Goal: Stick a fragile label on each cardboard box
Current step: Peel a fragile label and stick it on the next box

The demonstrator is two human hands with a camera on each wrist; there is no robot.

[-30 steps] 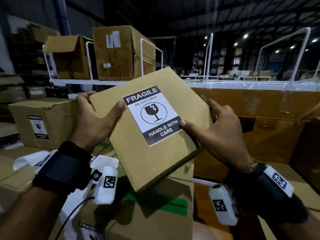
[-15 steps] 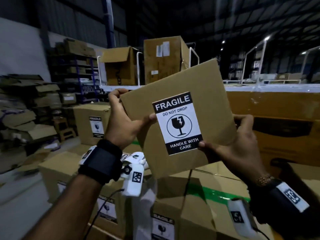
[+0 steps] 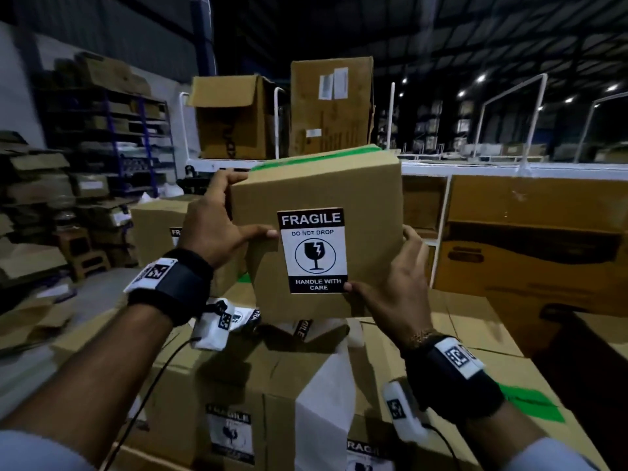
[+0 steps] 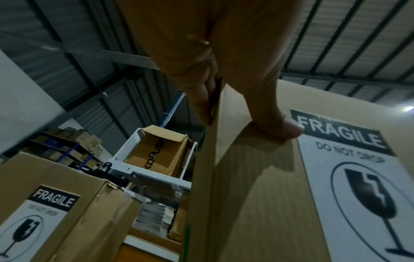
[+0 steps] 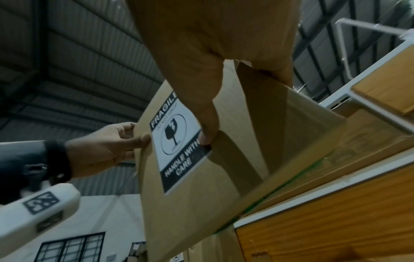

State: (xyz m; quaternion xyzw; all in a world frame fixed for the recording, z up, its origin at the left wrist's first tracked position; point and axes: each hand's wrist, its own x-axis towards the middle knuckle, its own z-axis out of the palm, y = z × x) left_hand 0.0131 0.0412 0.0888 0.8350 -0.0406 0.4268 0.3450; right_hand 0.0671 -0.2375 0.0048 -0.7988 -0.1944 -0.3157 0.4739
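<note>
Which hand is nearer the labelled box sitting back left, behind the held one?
Left. The left hand grips the held box on its left edge, right in front of the back-left labelled box; the right hand is on the held box's far side.

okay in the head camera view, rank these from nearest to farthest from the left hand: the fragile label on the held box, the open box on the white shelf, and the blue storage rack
1. fragile label: the left hand thumb touches its left edge, on the held box.
2. open box: up behind, on the white shelf.
3. blue storage rack: far left, by the wall.
</note>
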